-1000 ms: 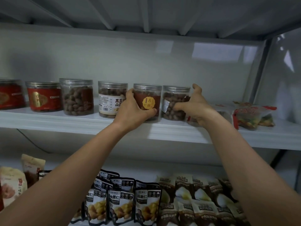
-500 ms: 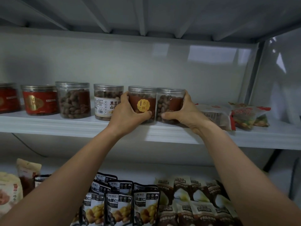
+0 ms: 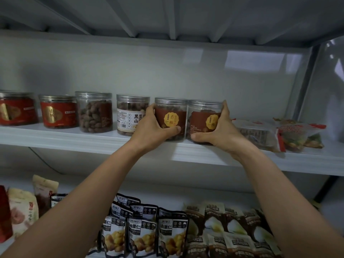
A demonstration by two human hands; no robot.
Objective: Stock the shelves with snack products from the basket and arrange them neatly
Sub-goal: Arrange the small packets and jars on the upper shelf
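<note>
Two matching clear plastic jars stand upright near the front edge of the upper shelf (image 3: 55,138), right of its middle, their walls touching. The left hand (image 3: 150,131) wraps the left brown-label jar (image 3: 171,116), fingers round its left side and thumb across the low front. The right hand (image 3: 219,131) clamps the right brown-label jar (image 3: 202,118) the same way, fingers reaching up its right side to the lid.

I judge the jars stiff and not fragile, with smooth walls and glossy labels that could slip in a loose grip. They look packed with what are probably nuts, though the labels hide most of it, so expect moderate weight. The wall at mid-height is the safe hold; the screw lid may turn if taken from the top. Sliding and turning them on their flat bases should serve better than lifting.

The shelf is a smooth, pale, level board. To the left run a white-label jar (image 3: 130,114) just beside the left hand, a clear jar of nuts (image 3: 95,112) and two red-label jars (image 3: 57,112). To the right lie flat snack bags (image 3: 258,135), near the right jar. There is ample headroom under the ribbed shelf above (image 3: 167,15), and a plain back wall (image 3: 167,71) is set well behind the row. The lower shelf holds chestnut pouches (image 3: 141,237) and brown pouches (image 3: 232,229). No basket is in view.
</note>
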